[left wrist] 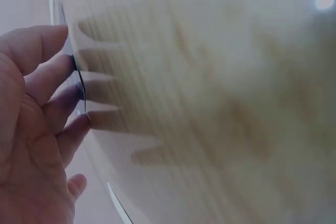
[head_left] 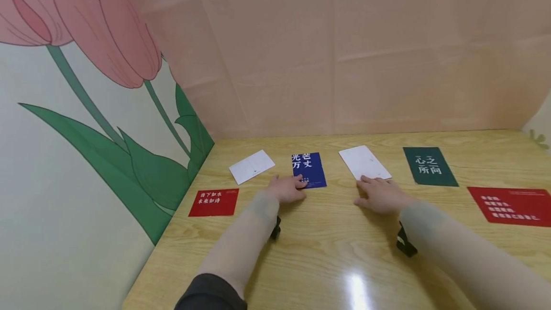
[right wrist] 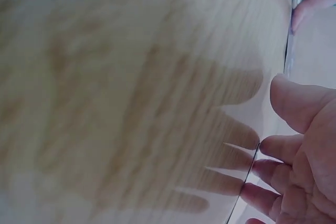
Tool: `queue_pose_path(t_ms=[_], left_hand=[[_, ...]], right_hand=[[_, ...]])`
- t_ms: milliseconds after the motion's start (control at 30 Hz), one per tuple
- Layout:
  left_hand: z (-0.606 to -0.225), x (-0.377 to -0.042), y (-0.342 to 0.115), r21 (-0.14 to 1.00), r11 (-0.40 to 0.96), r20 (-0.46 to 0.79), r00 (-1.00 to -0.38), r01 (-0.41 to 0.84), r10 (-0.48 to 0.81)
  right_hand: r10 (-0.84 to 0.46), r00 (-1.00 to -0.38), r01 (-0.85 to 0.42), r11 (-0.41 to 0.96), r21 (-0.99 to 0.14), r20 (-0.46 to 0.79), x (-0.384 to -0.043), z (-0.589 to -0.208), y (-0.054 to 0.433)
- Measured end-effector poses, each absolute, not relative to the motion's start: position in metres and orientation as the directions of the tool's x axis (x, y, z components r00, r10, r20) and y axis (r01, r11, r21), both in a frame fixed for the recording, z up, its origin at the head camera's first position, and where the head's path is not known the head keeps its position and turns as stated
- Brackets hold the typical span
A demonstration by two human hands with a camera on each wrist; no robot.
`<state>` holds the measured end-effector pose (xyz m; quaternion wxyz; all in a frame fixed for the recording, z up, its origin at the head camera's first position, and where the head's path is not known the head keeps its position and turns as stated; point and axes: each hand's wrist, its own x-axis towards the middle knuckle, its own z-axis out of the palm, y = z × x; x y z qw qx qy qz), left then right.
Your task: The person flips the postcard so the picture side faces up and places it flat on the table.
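Observation:
On the wooden table my left hand touches the near edge of a dark blue card with white lettering. Seen from the left wrist, its fingertips lie along the card's thin edge, the thumb held apart. My right hand rests its fingertips on the near end of a white card, which lies at a slant. In the right wrist view its fingers reach that card's edge without curling round it. Both cards lie flat, partly covered by the fingers.
Another white card and a red card lie to the left. A green card and a larger red card lie to the right. A pink cloth hangs behind the table; a tulip-painted wall borders its left side.

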<state>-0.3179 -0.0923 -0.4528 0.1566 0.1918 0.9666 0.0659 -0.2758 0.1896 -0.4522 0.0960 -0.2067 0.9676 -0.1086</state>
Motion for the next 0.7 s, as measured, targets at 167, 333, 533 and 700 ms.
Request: queue_pose_path(t_ms=[167, 333, 533, 700], left_hand=[[-0.451, -0.329, -0.096, 0.159, 0.927, -0.297, -0.879, 0.340, 0.373], [-0.451, -0.339, -0.100, 0.143, 0.935, -0.317, -0.880, 0.325, 0.355], [-0.446, -0.343, -0.101, 0.118, 0.939, -0.330, -0.879, 0.323, 0.344], [-0.442, -0.342, -0.101, 0.112, 0.939, -0.337, -0.876, 0.325, 0.344]], right_hand=[[-0.443, -0.888, -0.408, 0.882, -0.234, -0.124, -0.274, -0.452, 0.194], [-0.454, -0.881, -0.422, 0.882, -0.211, -0.137, -0.267, -0.455, 0.202], [-0.506, -0.856, -0.484, 0.856, -0.181, -0.104, -0.249, -0.455, 0.216], [-0.552, -0.830, -0.525, 0.822, -0.220, -0.082, -0.236, -0.455, 0.230]])
